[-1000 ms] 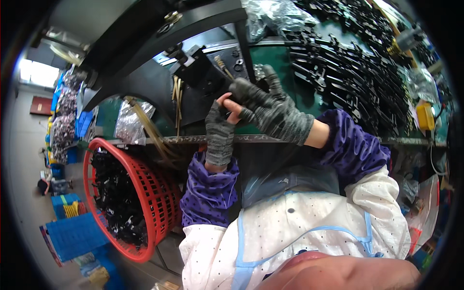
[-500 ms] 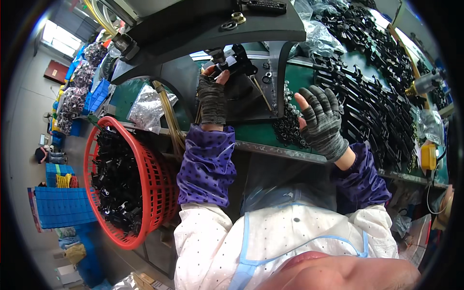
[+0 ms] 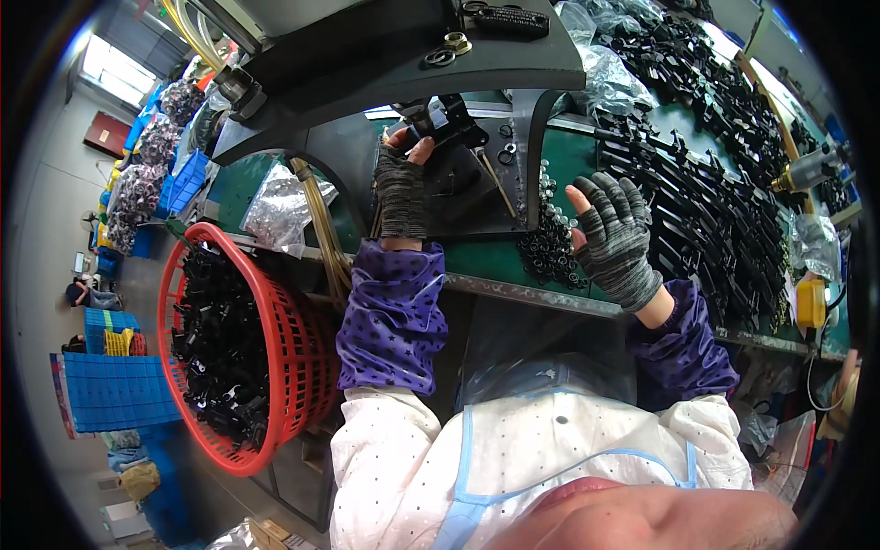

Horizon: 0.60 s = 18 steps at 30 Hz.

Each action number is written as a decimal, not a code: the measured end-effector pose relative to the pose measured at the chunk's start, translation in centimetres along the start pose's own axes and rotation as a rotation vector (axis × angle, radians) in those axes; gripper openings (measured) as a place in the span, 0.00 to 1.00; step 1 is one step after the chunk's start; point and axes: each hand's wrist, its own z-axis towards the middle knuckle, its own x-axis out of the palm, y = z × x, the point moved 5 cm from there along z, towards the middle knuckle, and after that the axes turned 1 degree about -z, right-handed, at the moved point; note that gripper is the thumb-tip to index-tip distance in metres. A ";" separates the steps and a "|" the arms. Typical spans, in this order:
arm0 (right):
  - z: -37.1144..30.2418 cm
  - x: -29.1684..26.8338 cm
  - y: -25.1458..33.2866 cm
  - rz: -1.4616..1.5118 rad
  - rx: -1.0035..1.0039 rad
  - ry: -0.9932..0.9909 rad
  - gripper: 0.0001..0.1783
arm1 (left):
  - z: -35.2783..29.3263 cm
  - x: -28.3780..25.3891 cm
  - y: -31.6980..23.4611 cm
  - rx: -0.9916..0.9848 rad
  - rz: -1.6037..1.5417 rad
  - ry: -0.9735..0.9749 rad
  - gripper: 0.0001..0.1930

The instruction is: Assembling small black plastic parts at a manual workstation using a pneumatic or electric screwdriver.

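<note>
My left hand point(image 3: 401, 183), in a grey striped fingerless glove, reaches under the arched frame of a black press point(image 3: 394, 82). Its thumb and fingers close on the near end of a black bracket-like part point(image 3: 451, 124), just below the press head point(image 3: 417, 115). The frame partly hides this part, and whether the head touches it I cannot tell. My right hand point(image 3: 616, 240), gloved the same way, is open with its fingers spread and nothing in it. It hovers at the right of a pile of small dark rings point(image 3: 550, 252) and small silvery pieces point(image 3: 547, 188).
Many long black parts point(image 3: 697, 211) cover the bench at the right. A red basket point(image 3: 275, 339) full of black pieces stands at the left. Tweezers point(image 3: 497, 183) and two rings point(image 3: 507, 151) lie on the press base. Clear hoses point(image 3: 321, 220) and a plastic bag point(image 3: 280, 206) are nearby.
The black part under the press has tilted or shifted slightly in my left hand. My right hand stays spread, a little lower in the picture.
</note>
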 end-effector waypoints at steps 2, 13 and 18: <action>-0.2 0.2 -0.1 -0.019 -0.004 0.018 0.28 | 0.3 -0.4 0.2 0.004 0.006 -0.014 0.23; 0.2 0.4 1.4 0.033 -0.057 -0.071 0.26 | -1.1 -0.9 0.1 -0.006 0.009 -0.011 0.22; 0.1 2.8 3.7 -0.616 -0.324 0.059 0.19 | -7.5 2.4 -0.4 -0.022 0.072 0.077 0.18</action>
